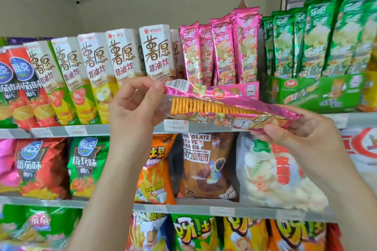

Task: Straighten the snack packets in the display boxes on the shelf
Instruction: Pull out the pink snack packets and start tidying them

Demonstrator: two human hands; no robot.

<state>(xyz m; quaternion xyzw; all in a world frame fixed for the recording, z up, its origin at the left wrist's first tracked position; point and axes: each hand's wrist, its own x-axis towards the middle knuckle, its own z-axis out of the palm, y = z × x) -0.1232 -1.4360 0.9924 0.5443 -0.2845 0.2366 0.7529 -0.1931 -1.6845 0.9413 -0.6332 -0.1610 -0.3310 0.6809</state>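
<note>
"CHOCOLATE FLAVOR RINGS" on brown bag (206, 169), "薯愿 非油炸" on white cartons (157, 53), barcode on pink packet (234, 106)

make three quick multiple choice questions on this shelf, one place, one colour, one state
1. The green display box stands where from the pink display box? A left B right C one shelf below
2. The held packet is which colour? A pink B green C blue
3. How does the held packet lie? A upright in a box B sideways between both hands C on the floor
Answers: 1 B, green stands right of pink. 2 A, its foil is pink. 3 B, left hand and right hand hold its ends.
</note>
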